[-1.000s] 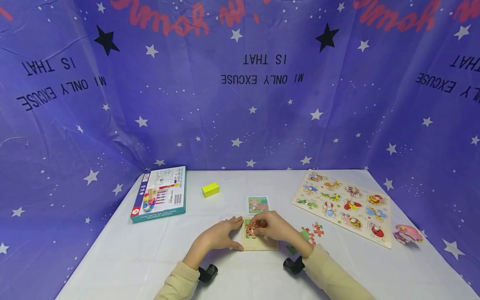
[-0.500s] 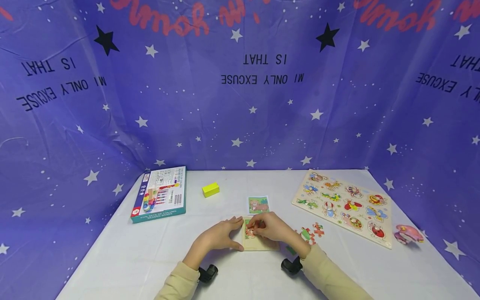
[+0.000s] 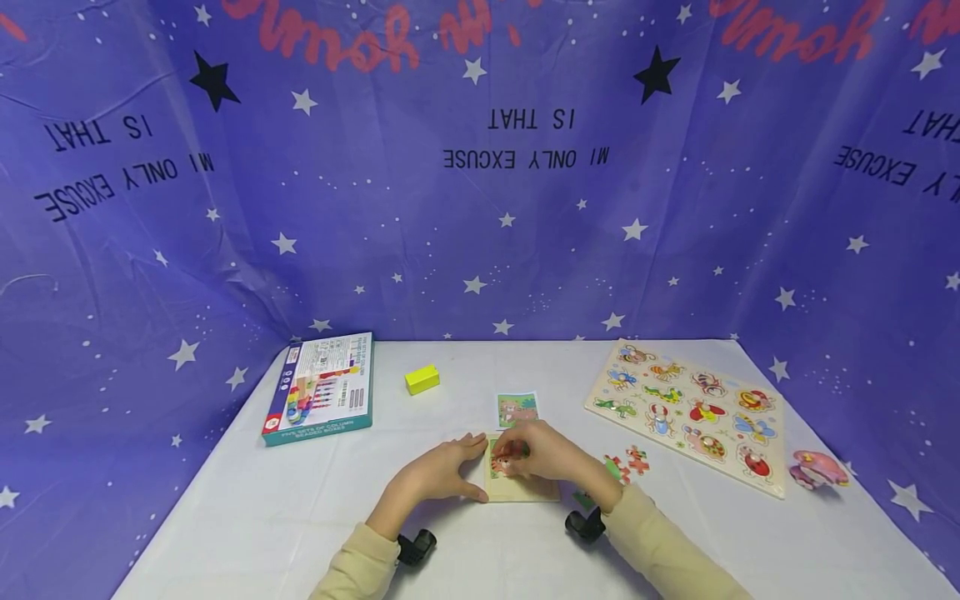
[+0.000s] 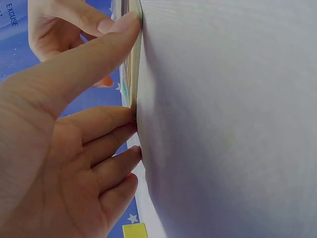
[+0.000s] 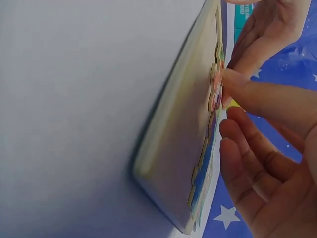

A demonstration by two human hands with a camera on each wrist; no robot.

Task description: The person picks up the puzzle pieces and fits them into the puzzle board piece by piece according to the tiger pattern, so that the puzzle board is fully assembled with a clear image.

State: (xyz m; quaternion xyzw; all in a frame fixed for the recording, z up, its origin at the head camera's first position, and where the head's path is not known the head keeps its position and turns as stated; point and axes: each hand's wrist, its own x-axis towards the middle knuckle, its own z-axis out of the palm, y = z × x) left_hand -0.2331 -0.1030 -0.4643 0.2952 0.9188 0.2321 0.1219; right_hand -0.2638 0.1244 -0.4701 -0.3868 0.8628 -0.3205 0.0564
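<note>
one tray (image 3: 523, 493): head view, on the table (image 3: 498, 554); one card (image 3: 517, 410) just beyond it, loose pieces (image 3: 637, 459) to its right, partly hidden.
left hand (image 4: 64, 144): left wrist view, straight fingers touching the tray's left edge.
right hand (image 5: 270, 163): right wrist view, pinching one puzzle piece (image 5: 216, 90) at the tray.

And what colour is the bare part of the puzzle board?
Pale beige; the puzzle board shows best in the head view.

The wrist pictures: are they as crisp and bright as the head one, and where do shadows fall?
Head view: bright, with crisp lettering on the purple backdrop; left wrist view: dimmer, a broad soft shadow on the white cloth beside the left hand; right wrist view: also dim, the puzzle board's near corner looking soft, a dark shadow hugging its edge.
</note>
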